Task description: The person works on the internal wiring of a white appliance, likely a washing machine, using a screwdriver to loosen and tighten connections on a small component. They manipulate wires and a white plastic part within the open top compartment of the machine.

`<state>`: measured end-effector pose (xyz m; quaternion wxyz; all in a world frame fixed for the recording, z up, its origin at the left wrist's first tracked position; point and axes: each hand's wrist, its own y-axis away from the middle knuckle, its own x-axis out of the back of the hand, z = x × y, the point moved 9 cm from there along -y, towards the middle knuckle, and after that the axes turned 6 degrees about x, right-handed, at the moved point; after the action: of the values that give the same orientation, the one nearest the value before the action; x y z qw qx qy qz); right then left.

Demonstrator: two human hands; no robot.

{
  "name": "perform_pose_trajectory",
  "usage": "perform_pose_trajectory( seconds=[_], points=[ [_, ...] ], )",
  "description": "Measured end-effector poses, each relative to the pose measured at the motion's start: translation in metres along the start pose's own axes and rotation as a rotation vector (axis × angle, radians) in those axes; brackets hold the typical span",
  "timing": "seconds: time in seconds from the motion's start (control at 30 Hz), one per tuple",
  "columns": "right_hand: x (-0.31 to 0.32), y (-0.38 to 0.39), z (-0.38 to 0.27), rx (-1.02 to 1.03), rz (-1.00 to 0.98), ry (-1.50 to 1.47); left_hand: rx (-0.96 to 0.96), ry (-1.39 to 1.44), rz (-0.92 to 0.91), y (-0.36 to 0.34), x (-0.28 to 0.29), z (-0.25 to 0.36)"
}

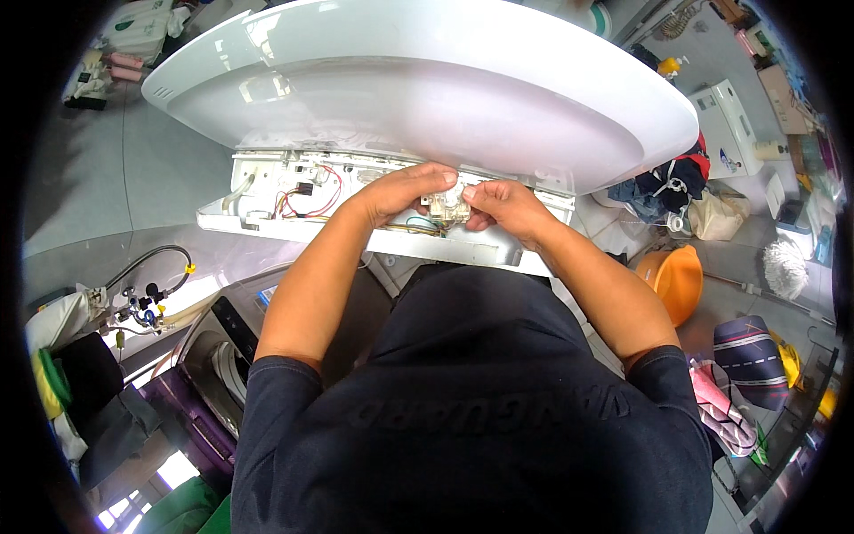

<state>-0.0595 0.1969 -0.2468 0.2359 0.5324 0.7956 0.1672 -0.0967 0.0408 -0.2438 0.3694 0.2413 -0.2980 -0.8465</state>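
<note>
12 o'clock | your left grip [405, 191] and right grip [507, 207] clamped part [449, 206] | tugging risked straining wires [418, 229], 7 o'clock

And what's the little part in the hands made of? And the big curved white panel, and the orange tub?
The small part between the left hand and right hand looks like pale, hard plastic, a bit cloudy, but fingers partly cover it. The white panel is glossy, with bright reflections: maybe plastic, maybe painted metal. The orange tub is probably plastic: smooth, evenly coloured.
</note>
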Motion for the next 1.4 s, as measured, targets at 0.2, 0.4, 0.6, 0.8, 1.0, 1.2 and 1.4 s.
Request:
perform_pose_trajectory(
  seconds=[0.2,0.4,0.6,0.8,1.0,1.2,1.4],
  points=[
    [-0.002,0.002,0.0,-0.004,-0.007,0.004,0.019,-0.084,0.033,0.009,-0.003,0.008],
    [-0.004,0.005,-0.001,-0.009,-0.065,0.029,-0.015,-0.155,0.026,0.011,-0.005,0.011],
    [-0.002,0.004,0.0,-0.001,-0.044,0.047,-0.022,-0.122,0.012,0.011,-0.005,0.01],
    [0.008,0.003,-0.001,0.025,0.018,0.069,-0.088,-0.514,0.234,0.03,-0.004,0.027],
    [0.007,0.005,-0.006,0.023,0.036,0.087,-0.133,-0.857,0.685,0.076,-0.04,0.06],
    [0.008,0.007,-0.004,0.034,0.051,0.011,-0.261,-0.764,0.852,0.074,-0.051,0.047],
    [0.006,0.02,-0.016,0.053,0.026,-0.042,-0.16,-0.658,0.699,0.083,-0.033,0.041]
  ],
)
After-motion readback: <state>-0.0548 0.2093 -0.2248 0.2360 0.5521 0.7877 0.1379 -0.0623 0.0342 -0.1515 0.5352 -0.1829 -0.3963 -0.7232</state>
